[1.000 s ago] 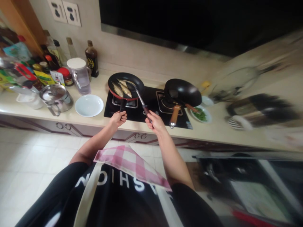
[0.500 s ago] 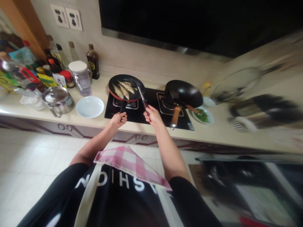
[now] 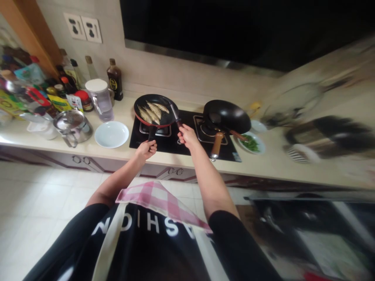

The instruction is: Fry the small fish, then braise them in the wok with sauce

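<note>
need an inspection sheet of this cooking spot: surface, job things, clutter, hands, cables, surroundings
surface: pale counter with a black hob
job's things: pan over the left burner, fish inside; spatula reaching into its right side
clutter: bottles, jug, pot and white plate left of the hob; wok over the right burner, greens beside it; far right too blurred to itemise
hands: left hand grips the pan's handle; right hand grips the spatula's handle
cables: nothing seen
surroundings: wall sockets upper left, cabinets below the counter
</note>
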{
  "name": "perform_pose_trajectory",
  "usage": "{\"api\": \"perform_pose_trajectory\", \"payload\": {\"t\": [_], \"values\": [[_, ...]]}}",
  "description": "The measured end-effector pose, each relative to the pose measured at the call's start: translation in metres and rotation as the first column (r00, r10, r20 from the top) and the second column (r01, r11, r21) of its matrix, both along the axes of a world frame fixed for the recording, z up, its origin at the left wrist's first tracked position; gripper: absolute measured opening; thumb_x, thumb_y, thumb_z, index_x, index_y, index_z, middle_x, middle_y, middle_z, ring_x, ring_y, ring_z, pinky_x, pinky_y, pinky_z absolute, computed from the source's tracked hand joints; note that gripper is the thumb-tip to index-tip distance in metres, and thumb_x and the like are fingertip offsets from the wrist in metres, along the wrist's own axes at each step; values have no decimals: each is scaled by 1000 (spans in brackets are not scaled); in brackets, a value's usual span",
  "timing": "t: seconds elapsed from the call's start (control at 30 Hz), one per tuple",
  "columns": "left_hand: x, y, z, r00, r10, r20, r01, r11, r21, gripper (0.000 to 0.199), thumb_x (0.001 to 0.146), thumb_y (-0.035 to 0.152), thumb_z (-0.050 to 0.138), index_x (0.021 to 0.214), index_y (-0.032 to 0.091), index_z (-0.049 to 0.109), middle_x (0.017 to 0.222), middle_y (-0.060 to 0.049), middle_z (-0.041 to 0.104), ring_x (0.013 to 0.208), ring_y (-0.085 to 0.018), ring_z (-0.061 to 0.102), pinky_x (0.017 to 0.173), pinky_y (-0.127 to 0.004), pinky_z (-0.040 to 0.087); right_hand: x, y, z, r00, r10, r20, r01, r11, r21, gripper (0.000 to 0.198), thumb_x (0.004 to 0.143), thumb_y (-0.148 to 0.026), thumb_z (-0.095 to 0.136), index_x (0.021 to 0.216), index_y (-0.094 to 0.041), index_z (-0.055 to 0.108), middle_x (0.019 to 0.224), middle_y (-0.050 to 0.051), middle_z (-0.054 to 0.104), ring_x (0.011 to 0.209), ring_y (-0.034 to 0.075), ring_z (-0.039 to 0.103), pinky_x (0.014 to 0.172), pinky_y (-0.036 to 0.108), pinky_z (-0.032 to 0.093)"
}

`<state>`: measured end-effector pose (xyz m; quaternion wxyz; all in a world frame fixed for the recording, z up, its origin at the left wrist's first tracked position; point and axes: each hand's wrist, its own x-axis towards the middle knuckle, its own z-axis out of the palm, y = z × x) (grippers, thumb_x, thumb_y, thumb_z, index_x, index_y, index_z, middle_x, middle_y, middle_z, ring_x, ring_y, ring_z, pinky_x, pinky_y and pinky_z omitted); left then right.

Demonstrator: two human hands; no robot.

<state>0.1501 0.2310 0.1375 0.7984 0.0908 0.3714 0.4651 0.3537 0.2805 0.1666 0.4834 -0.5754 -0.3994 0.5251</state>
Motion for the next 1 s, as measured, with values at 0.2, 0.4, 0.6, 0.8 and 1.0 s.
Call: {"api": "perform_pose_trajectory", "payload": {"t": [0.2, 0.4, 0.6, 0.8, 1.0], "values": [[0, 0, 1, 1000, 0, 5, 0, 1000, -17, 24, 91, 2, 48, 71, 14, 44, 60, 2, 43, 39, 0, 32, 36, -8, 17, 5, -15, 3, 999, 31, -19, -32, 999, -10, 54, 92, -21, 52, 145, -15, 40, 49, -9, 46, 34, 5, 33, 31, 13, 21], [-1, 1, -1, 1000, -5, 5, 5, 1000, -6, 22, 90, 2, 50, 72, 13, 46, 62, 2, 44, 39, 0, 33, 36, -8, 17, 16, -24, -1, 994, 4, -108, -7, 1000, -20, 50, 91, -25, 54, 139, -18, 41, 52, -10, 46, 36, 5, 34, 33, 13, 22], [-1, 0, -1, 1000, -11, 1, 11, 1000, -2, 21, 92, 3, 48, 73, 13, 47, 61, 2, 44, 40, 0, 34, 36, -8, 17, 20, -24, -5, 952, 38, -303, -66, 994, -83, 13, 93, -26, 52, 102, -25, 43, 54, -9, 44, 37, 3, 30, 35, 11, 19], [-2, 0, -2, 1000, 0, 4, 0, 1000, -3, 21, 91, 3, 50, 73, 13, 47, 61, 1, 45, 40, 0, 34, 36, -8, 18, 16, -20, -4, 848, -39, -528, -82, 976, -203, 17, 100, -26, 38, 84, -21, 37, 54, -8, 39, 36, 2, 26, 33, 9, 19], [-1, 0, -2, 1000, -5, 10, 6, 1000, -5, 21, 92, 3, 48, 73, 12, 48, 62, 1, 45, 40, 0, 34, 36, -8, 18, 11, -19, -3, 819, -74, -569, -76, 969, -235, 17, 100, -22, 35, 86, -19, 42, 60, -3, 49, 39, 2, 33, 32, 8, 23]]}}
